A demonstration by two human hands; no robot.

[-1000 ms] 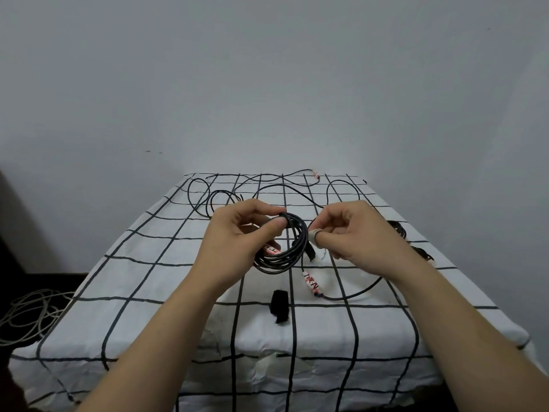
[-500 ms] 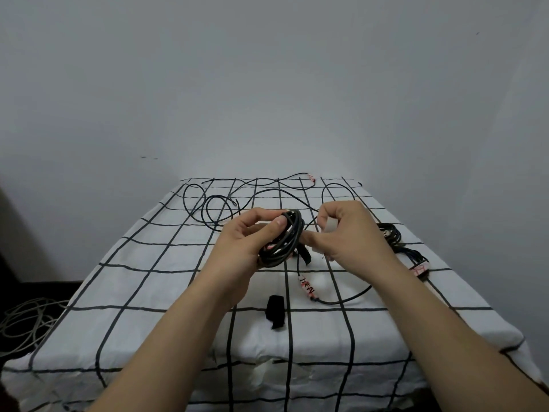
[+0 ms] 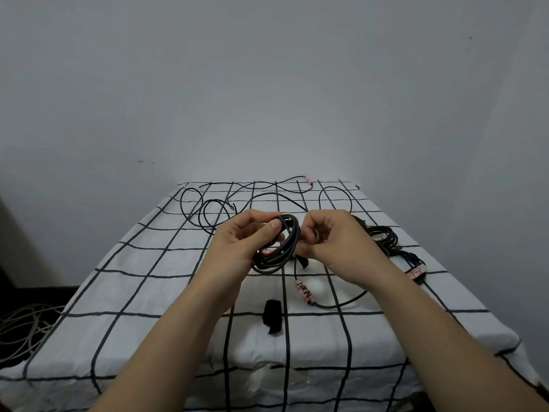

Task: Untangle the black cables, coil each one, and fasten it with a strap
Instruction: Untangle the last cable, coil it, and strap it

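The left hand's point(image 3: 243, 245) fingers point(image 3: 273, 226) curl round a black coil point(image 3: 274, 258), thumb pressed on its top. The right hand's point(image 3: 337, 243) fingers point(image 3: 315, 233) are bunched, pinching a strap point(image 3: 303, 262) at the coil's right edge. Below them the coil's tail point(image 3: 341, 304) hangs to the cloth point(image 3: 148, 292). Nearer than the fingers lies a spare strap point(image 3: 273, 316). Beyond them sprawls a loose cable point(image 3: 208, 209). Right of them sit bundles point(image 3: 384, 236). A grey wall point(image 3: 267, 84) stands behind, and pale cords point(image 3: 20, 328) lie on the floor far left.
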